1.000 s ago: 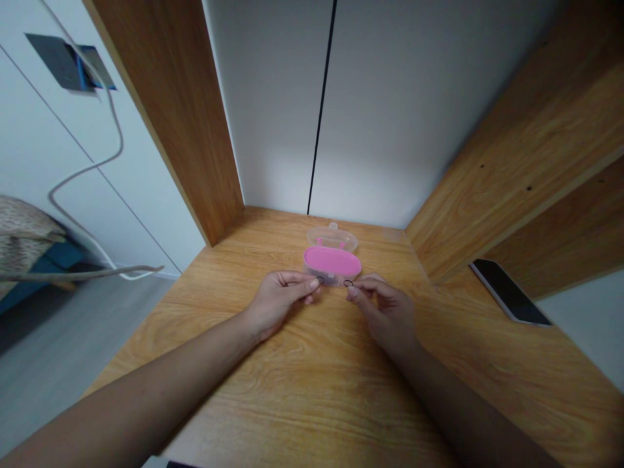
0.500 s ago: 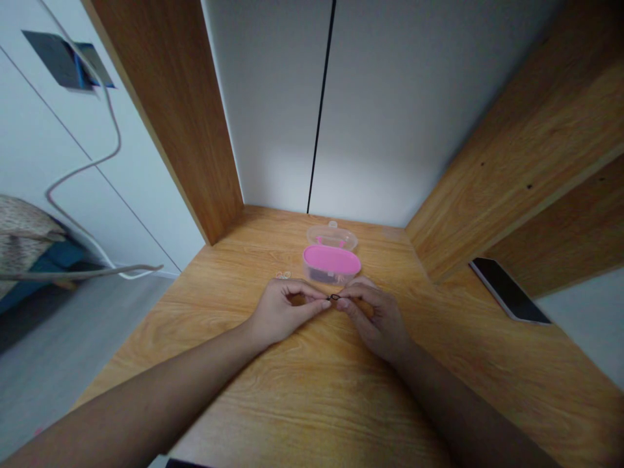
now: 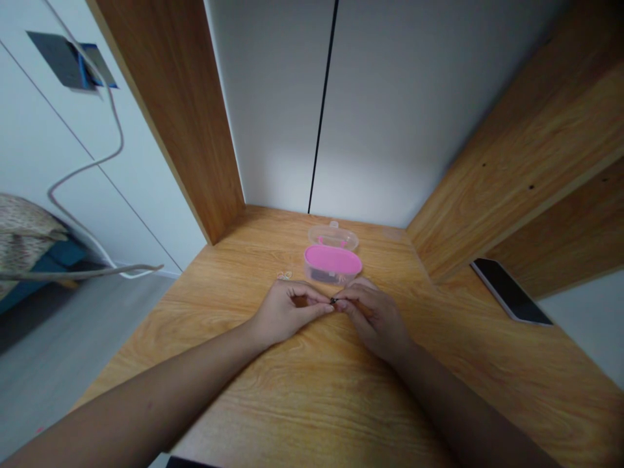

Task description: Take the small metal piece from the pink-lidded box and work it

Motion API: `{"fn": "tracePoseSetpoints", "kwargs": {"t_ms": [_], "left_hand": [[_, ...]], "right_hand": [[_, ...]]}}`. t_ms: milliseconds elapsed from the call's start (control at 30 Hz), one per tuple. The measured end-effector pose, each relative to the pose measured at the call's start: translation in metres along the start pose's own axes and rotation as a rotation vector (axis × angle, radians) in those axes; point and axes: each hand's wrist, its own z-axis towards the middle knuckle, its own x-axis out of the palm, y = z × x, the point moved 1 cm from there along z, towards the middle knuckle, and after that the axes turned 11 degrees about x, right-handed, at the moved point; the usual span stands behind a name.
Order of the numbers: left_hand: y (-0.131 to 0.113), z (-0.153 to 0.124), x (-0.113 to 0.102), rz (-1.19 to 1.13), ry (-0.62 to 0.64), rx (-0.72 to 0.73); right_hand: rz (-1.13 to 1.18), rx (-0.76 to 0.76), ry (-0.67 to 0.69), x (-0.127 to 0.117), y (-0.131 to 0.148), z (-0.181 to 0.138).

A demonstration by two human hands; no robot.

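Between my two hands is a small black elastic band [image 3: 333, 301], pinched from both sides and bunched up small. My left hand [image 3: 287, 313] is closed, its thumb and forefinger gripping the band's left side. The fingertips of my right hand [image 3: 374, 318] press together on the other side, almost touching the left ones. Just beyond them stands an oval clear box [image 3: 324, 275] with a pink inner lid [image 3: 333, 259]; something dark shows through its wall. Its clear outer lid [image 3: 333, 235] lies hinged open behind it. Several pale elastic bands [image 3: 285, 275] lie beyond my left hand.
The wooden tabletop [image 3: 292, 403] meets a white panel [image 3: 277, 130] at the back and wooden boards [image 3: 170, 117] at the sides. A dark-screened phone [image 3: 511, 292] lies at the right. A white cable [image 3: 119, 130] hangs at the left.
The black band showed as a small open loop between my fingertips; now it is bunched up, and the fingertips are closer together. The box and pale bands stay put.
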Motion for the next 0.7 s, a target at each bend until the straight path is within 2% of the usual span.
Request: {"fn": "tracePoseSetpoints", "kwargs": {"t_ms": [300,467,700], "left_hand": [[0.0050,-0.0010,0.0035,-0.036,0.021,-0.043],[0.0073,-0.0009,0.0030,-0.068,-0.001,-0.047],[0.0095,0.0002,0.0038,-0.218,-0.027,-0.077]], "right_hand": [[-0.032,-0.050,-0.029,0.0003,0.0033,0.0015],[-0.019,-0.149,-0.031,0.0011,0.0062,0.0008],[-0.036,-0.266,-0.127,0.0036,0.0003,-0.0009]]}}
